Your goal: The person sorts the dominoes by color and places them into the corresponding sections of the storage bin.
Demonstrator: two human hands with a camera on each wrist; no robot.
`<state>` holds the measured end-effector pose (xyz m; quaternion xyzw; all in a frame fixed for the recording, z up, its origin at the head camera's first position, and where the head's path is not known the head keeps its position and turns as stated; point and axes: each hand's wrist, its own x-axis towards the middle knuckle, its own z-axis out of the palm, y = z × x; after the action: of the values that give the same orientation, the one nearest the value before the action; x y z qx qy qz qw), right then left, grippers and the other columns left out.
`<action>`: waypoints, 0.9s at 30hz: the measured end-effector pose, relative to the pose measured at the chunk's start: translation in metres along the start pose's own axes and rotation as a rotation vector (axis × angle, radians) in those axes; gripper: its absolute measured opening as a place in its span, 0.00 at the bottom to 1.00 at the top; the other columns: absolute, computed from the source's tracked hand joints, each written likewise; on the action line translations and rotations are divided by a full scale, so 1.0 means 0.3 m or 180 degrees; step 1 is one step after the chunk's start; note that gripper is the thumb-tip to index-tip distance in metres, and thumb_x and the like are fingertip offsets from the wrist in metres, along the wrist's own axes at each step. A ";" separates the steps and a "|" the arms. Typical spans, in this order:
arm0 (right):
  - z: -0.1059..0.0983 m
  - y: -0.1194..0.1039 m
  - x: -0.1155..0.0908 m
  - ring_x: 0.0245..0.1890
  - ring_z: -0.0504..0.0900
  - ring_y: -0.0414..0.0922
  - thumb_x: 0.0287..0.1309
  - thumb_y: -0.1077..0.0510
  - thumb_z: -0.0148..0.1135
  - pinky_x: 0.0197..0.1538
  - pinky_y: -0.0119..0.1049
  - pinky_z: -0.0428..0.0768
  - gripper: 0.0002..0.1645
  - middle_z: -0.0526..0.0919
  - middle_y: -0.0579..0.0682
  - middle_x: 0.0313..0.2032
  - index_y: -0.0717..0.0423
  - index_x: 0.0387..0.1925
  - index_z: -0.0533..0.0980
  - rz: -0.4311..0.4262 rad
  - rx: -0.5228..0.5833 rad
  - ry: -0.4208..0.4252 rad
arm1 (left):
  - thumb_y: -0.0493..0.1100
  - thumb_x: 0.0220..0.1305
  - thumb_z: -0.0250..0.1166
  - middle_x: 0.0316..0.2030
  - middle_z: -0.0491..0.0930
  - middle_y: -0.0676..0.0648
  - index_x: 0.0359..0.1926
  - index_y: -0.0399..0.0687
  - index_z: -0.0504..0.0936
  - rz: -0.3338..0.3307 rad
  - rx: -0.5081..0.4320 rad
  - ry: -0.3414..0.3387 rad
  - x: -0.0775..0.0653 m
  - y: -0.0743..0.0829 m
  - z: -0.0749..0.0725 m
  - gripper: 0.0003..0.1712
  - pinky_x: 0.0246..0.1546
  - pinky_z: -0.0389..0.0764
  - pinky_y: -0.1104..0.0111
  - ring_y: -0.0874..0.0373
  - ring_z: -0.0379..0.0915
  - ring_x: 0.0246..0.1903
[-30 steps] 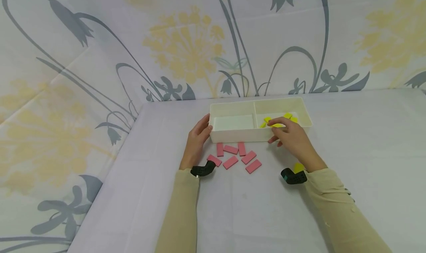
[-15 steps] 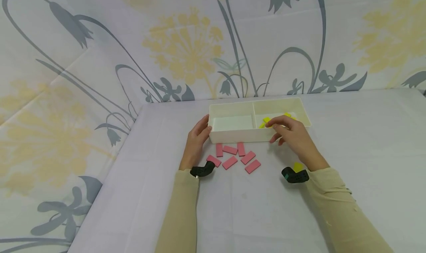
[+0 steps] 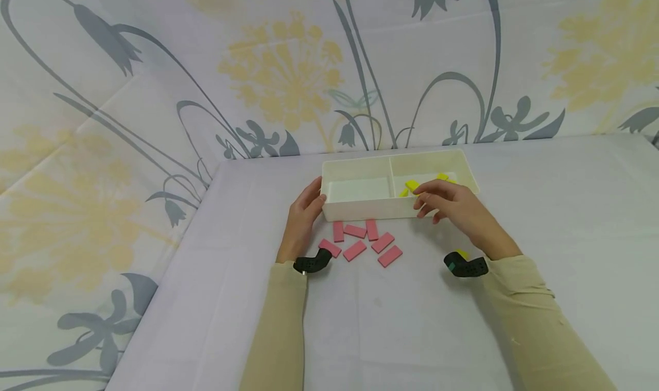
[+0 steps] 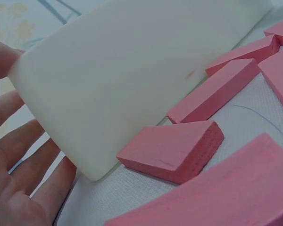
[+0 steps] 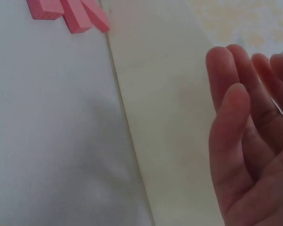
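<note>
A white two-compartment box [image 3: 360, 211] stands on the table. My left hand [image 3: 301, 222] rests against its left end, thumb by the front corner and fingers extended along the end wall. My right hand [image 3: 458, 208] hovers over the front wall of the right compartment, fingers loosely bent; nothing shows between thumb and fingers in the right wrist view. Several yellow pieces [image 3: 412, 186] lie in that compartment, partly hidden by the right hand. Several pink rectangular blocks [image 3: 354, 251] lie scattered in front of the box, close to the left hand.
A yellow piece [image 3: 463, 254] lies on the table behind the right wrist's black camera [image 3: 465, 265], mostly covered. White cloth [image 3: 381, 322] spreads over the table. Floral fabric [image 3: 288, 82] hangs behind and at the left.
My right hand has drawn back a little to the right, away from the yellow pieces. The left hand stays at the box's end, and the pink blocks lie as before.
</note>
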<state>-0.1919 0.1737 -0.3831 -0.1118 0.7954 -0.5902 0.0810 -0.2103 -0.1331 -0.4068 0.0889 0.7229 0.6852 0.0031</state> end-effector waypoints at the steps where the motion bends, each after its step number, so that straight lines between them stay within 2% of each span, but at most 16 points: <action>1: -0.004 -0.001 -0.001 0.37 0.78 0.48 0.60 0.46 0.52 0.38 0.41 0.77 0.20 0.77 0.55 0.38 0.56 0.46 0.72 0.0008 -0.0029 -0.0044 | 0.46 0.65 0.52 0.63 0.60 0.46 0.65 0.48 0.60 -0.0005 0.0002 0.0002 0.000 0.001 0.000 0.28 0.57 0.62 0.61 0.52 0.54 0.62; 7: -0.036 -0.010 -0.014 0.38 0.77 0.48 0.61 0.47 0.50 0.38 0.38 0.77 0.19 0.78 0.55 0.37 0.57 0.44 0.73 0.0026 -0.0275 -0.0149 | 0.46 0.65 0.52 0.63 0.60 0.45 0.65 0.48 0.60 -0.0021 -0.0004 0.0011 -0.002 0.002 0.001 0.28 0.57 0.62 0.60 0.51 0.54 0.62; 13: -0.075 0.002 -0.030 0.40 0.77 0.51 0.61 0.47 0.50 0.41 0.38 0.76 0.21 0.79 0.54 0.37 0.57 0.49 0.72 0.0156 -0.0665 -0.0664 | 0.49 0.63 0.54 0.63 0.60 0.46 0.65 0.49 0.60 -0.0081 -0.0012 0.0022 -0.005 0.001 0.001 0.30 0.57 0.62 0.60 0.52 0.54 0.62; 16: -0.092 0.020 -0.039 0.39 0.77 0.50 0.62 0.48 0.49 0.41 0.38 0.76 0.21 0.79 0.54 0.37 0.56 0.51 0.71 0.0289 -0.0797 -0.0823 | 0.50 0.63 0.54 0.63 0.60 0.47 0.65 0.49 0.60 -0.0102 0.0028 0.0015 -0.007 0.000 0.003 0.31 0.57 0.62 0.60 0.52 0.54 0.62; 20: -0.106 0.038 -0.041 0.34 0.76 0.49 0.61 0.49 0.50 0.39 0.38 0.76 0.21 0.78 0.54 0.33 0.58 0.50 0.70 0.0360 -0.0949 -0.0837 | 0.49 0.63 0.54 0.63 0.60 0.46 0.65 0.48 0.60 -0.0041 0.0032 0.0026 -0.004 -0.002 0.003 0.30 0.57 0.62 0.60 0.52 0.55 0.62; 27: -0.118 0.045 -0.046 0.28 0.76 0.45 0.60 0.49 0.51 0.35 0.36 0.75 0.19 0.77 0.51 0.24 0.61 0.43 0.72 0.0467 -0.1246 -0.0882 | 0.45 0.64 0.53 0.63 0.60 0.44 0.65 0.47 0.60 -0.0016 -0.0048 0.0021 -0.002 -0.005 0.002 0.28 0.57 0.62 0.60 0.52 0.55 0.61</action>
<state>-0.1890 0.2139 -0.3858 -0.1472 0.8818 -0.3965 0.2086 -0.2099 -0.1326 -0.4083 0.0847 0.7180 0.6908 0.0032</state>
